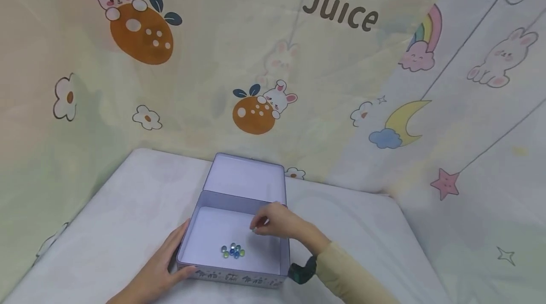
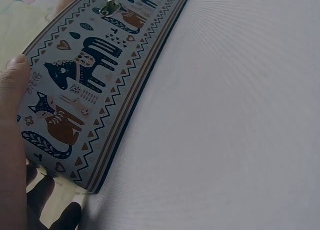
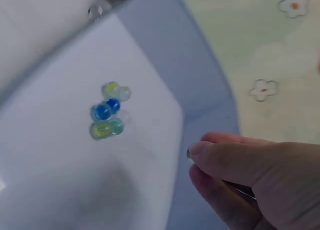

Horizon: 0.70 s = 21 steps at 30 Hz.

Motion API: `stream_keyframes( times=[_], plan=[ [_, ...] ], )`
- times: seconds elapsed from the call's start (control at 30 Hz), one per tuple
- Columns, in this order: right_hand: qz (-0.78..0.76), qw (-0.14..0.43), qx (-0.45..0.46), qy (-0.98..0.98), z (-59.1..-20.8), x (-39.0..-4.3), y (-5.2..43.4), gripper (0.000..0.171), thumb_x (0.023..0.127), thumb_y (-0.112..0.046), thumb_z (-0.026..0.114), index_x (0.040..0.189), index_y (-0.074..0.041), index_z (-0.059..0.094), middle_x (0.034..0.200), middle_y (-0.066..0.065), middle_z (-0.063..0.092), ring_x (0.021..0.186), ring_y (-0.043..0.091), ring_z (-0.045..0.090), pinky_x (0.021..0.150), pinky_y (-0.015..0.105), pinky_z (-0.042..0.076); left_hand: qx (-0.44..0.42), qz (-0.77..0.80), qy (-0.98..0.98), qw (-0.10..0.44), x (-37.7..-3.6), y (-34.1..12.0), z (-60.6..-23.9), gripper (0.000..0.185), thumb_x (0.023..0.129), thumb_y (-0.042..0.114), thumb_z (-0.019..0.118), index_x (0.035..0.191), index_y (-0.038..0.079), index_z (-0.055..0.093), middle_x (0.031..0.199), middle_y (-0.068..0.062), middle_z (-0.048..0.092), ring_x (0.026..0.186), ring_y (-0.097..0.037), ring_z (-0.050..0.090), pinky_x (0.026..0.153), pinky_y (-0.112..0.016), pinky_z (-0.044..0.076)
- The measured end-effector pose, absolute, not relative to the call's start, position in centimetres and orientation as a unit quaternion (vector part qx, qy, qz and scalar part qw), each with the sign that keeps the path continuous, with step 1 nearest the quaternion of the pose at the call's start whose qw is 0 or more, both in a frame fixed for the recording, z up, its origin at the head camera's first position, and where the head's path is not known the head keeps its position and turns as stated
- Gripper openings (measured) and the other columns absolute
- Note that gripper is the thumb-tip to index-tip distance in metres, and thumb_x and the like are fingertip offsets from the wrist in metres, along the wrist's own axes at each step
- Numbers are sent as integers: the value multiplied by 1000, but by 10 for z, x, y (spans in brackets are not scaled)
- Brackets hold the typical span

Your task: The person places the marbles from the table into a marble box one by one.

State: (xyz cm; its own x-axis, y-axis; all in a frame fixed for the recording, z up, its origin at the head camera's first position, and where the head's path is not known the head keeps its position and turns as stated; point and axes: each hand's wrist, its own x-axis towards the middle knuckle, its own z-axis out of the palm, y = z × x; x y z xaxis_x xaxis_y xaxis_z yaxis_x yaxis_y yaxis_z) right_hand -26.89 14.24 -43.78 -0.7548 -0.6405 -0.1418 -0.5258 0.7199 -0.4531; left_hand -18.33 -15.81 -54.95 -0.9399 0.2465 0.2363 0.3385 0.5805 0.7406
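An open lilac tin box (image 1: 239,276) lies on the white-covered table, its lid (image 1: 247,178) folded back. Several glass marbles (image 1: 232,251) sit clustered on its floor, blue, green and yellow in the right wrist view (image 3: 107,113). My right hand (image 1: 256,227) hovers over the box's far right part, thumb and fingers pinching a small marble (image 3: 189,152). My left hand (image 1: 170,259) grips the box's front left corner, thumb on the patterned front wall (image 2: 90,75), fingers along the left side. The thumb (image 2: 12,80) shows at the left wrist view's edge.
The table (image 1: 128,209) carries a white cloth and ends in rounded far corners. A cartoon-printed curtain (image 1: 273,57) hangs close behind and to the right. A dark wrist strap (image 1: 303,271) sits at my right cuff.
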Motion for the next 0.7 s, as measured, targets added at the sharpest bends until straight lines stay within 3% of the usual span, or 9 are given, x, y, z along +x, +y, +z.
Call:
stream_keyframes(
  times=[0.03,0.13,0.23,0.37,0.53,0.7],
  plan=[
    [-185,156,-331,912,-443,-276,133,9,84,-11,71,90,-16,74,87,-10,70,78,-6,59,73,10,50,-166,-425,-888,60,-182,-159,-548,97,79,37,74,154,27,12,156,-8,26,144,1,9,107,-50,33],
    [-161,181,-360,901,-458,-293,113,9,83,-10,71,88,-17,74,86,-9,71,76,-7,58,73,9,49,-169,-421,-888,71,-182,-160,-548,97,79,36,75,154,25,13,155,-8,28,136,17,4,107,-48,34],
    [-153,202,-367,895,-468,-300,104,9,83,-11,71,89,-18,74,85,-10,71,75,-8,58,72,8,48,-170,-423,-888,66,-182,-159,-547,97,79,36,75,154,25,13,155,-9,28,145,-12,19,102,-57,35],
    [-141,220,-356,897,-476,-298,101,11,83,-13,72,90,-20,74,85,-11,70,73,-7,57,71,9,48,-168,-427,-887,50,-183,-158,-546,98,79,37,74,154,27,12,155,-11,26,137,-42,30,101,-63,34],
    [-148,207,-361,897,-473,-295,106,14,83,-13,71,95,-20,74,87,-11,69,76,-6,57,72,9,48,-162,-432,-886,43,-183,-159,-544,98,79,38,74,154,26,12,156,-12,24,137,-46,29,99,-68,33],
    [-231,157,-324,904,-444,-278,135,15,85,-9,69,98,-16,74,95,-6,69,86,0,60,78,12,51,-160,-434,-886,45,-185,-160,-548,99,78,39,75,154,25,13,156,-11,24,135,-48,28,99,-69,32]
  ],
)
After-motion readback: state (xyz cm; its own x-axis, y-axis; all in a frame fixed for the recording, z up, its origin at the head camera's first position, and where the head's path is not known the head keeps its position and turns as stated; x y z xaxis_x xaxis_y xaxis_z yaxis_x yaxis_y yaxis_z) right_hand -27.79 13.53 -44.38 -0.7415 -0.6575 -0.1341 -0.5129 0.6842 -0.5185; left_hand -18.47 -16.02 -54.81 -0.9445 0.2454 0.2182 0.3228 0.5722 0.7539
